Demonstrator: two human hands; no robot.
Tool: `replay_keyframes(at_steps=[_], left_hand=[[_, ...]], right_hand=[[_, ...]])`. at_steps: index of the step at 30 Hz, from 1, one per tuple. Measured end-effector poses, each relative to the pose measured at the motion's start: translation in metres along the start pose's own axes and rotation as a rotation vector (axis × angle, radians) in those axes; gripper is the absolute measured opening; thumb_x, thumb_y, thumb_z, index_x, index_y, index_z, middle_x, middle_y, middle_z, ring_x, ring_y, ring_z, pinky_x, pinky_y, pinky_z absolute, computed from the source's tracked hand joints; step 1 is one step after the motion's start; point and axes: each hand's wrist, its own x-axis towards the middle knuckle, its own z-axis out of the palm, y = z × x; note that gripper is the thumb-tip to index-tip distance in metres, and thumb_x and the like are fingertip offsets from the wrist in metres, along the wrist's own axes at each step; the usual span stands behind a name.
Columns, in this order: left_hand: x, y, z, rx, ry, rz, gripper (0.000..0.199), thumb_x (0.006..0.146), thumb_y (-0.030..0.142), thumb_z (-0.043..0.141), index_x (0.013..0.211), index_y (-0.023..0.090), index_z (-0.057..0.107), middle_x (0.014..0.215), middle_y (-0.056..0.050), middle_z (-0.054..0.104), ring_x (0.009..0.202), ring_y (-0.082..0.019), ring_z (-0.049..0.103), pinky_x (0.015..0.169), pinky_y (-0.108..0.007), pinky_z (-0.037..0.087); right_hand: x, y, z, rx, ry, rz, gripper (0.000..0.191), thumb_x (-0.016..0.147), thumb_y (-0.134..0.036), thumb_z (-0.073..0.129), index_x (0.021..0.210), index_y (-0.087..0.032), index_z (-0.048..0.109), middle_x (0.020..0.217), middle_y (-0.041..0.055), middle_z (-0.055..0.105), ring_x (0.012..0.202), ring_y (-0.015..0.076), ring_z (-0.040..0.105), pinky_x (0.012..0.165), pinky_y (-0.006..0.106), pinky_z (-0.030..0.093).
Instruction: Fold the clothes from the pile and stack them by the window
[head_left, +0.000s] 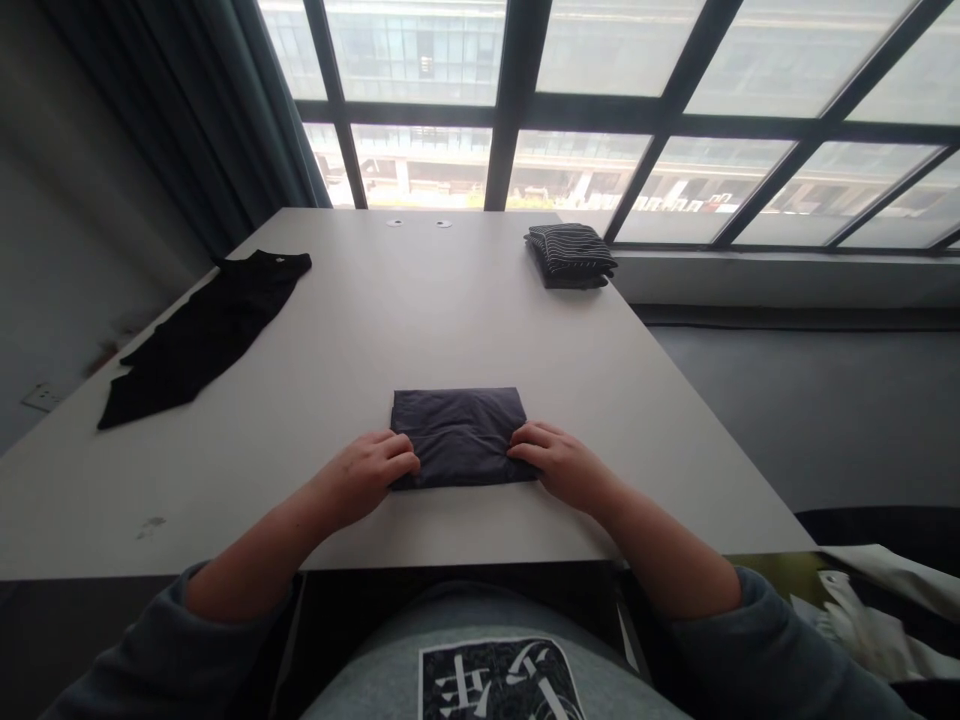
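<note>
A dark grey cloth [461,430], folded into a flat rectangle, lies near the front edge of the white table. At its left side my left hand [375,470] grips the edge with curled fingers. My right hand [559,460] holds the right side in the same way, its fingertips pressed on the fabric. Slight wrinkles run across the cloth between the two hands. The thumbs are mostly hidden.
The white table [420,320] carries a black garment [214,325] spread at the left and a folded stack of dark striped cloth [571,255] at the back right. Windows stand behind the table. White items [862,620] lie at the lower right, below table level.
</note>
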Motion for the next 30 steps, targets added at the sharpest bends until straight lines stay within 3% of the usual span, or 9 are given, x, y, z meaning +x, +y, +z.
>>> replay_keyframes(at_steps=[6,10,14,16,18,23,30], left_hand=[[-0.015,0.02,-0.017,-0.037,-0.145,-0.115,0.056,0.073,-0.005,0.053,0.116,0.026,0.07,0.115,-0.004,0.071,0.097,-0.022,0.068,0.094,-0.038,0.052],[0.001,0.031,-0.023,-0.005,-0.06,-0.195,0.015,0.096,0.02,0.061,0.106,0.022,0.072,0.109,-0.007,0.073,0.097,-0.026,0.07,0.093,-0.044,0.056],[0.038,0.039,0.007,0.029,0.152,-0.241,0.039,0.108,0.039,0.051,0.136,0.017,0.068,0.142,-0.016,0.068,0.131,-0.031,0.064,0.114,-0.049,0.05],[0.053,0.038,0.03,0.07,0.162,-0.283,0.052,0.109,0.042,0.046,0.151,0.014,0.059,0.159,-0.019,0.056,0.15,-0.034,0.05,0.125,-0.054,0.04],[0.061,0.031,0.047,0.108,0.107,-0.347,0.06,0.109,0.046,0.046,0.159,0.014,0.052,0.168,-0.019,0.045,0.158,-0.038,0.038,0.129,-0.058,0.033],[0.053,0.004,0.061,0.137,-0.021,-0.5,0.065,0.108,0.056,0.046,0.164,0.023,0.049,0.174,-0.018,0.035,0.161,-0.042,0.031,0.129,-0.059,0.031],[0.024,-0.021,0.065,0.158,-0.037,-0.634,0.073,0.11,0.051,0.039,0.164,0.002,0.041,0.172,-0.027,0.033,0.162,-0.037,0.029,0.132,-0.055,0.027]], right_hand=[[-0.014,-0.009,-0.003,0.034,0.0,0.062,0.066,0.078,0.008,0.046,0.125,-0.024,0.08,0.129,0.0098,0.076,0.12,0.0238,0.071,0.108,0.042,0.059],[-0.007,-0.019,-0.009,0.025,-0.005,0.078,0.059,0.083,0.004,0.049,0.124,-0.025,0.081,0.125,0.0088,0.078,0.115,0.0246,0.073,0.117,0.049,0.053],[0.027,-0.03,0.001,-0.022,0.099,0.221,0.055,0.091,-0.005,0.05,0.14,-0.018,0.072,0.14,0.0138,0.071,0.134,0.0284,0.064,0.123,0.05,0.046],[0.045,-0.034,0.013,-0.068,0.067,0.293,0.057,0.097,-0.012,0.05,0.153,-0.011,0.061,0.157,0.018,0.059,0.151,0.0315,0.05,0.129,0.053,0.037],[0.057,-0.036,0.025,-0.106,-0.043,0.351,0.062,0.102,-0.024,0.05,0.161,-0.004,0.049,0.168,0.0217,0.043,0.16,0.0339,0.036,0.133,0.053,0.03],[0.061,-0.034,0.04,-0.133,-0.229,0.425,0.074,0.109,-0.048,0.043,0.169,-0.006,0.035,0.176,0.0177,0.025,0.166,0.0305,0.022,0.136,0.05,0.017],[0.044,-0.021,0.036,-0.143,-0.246,0.579,0.084,0.109,-0.061,0.036,0.172,-0.007,0.026,0.179,0.0152,0.016,0.167,0.0293,0.012,0.135,0.052,0.015]])
